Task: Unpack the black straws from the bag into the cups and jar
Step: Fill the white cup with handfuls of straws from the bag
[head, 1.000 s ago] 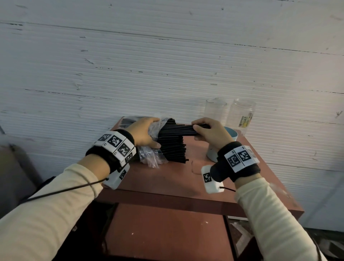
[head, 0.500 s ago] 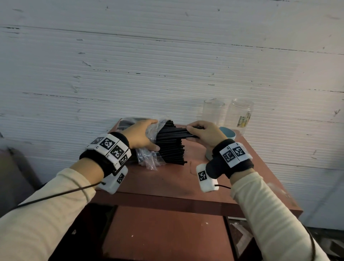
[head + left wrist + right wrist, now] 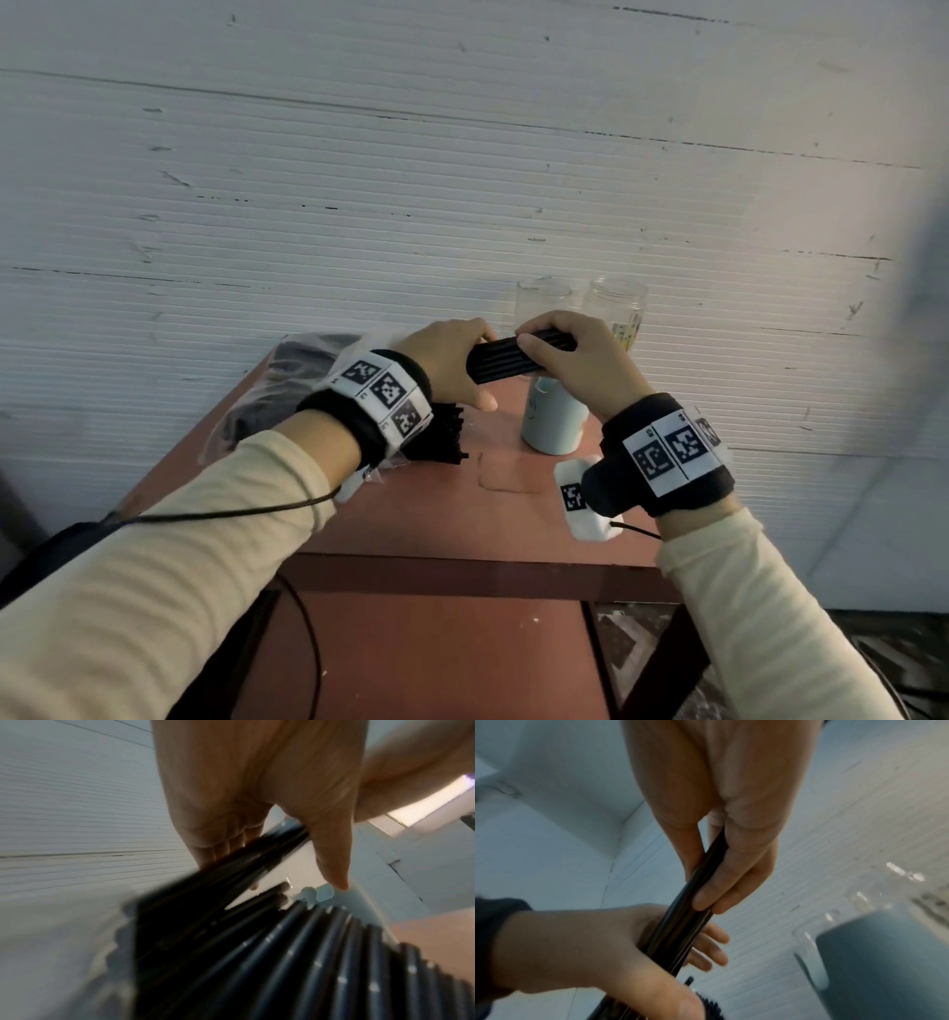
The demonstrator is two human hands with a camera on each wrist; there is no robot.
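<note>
on the red table, far left of the pale blue cup, lies the clear bag with loose straws at its mouth. just left of and above the cup, the left hand and right hand both grip one bundle of black straws. behind the cup stand a clear cup and jar.
</note>
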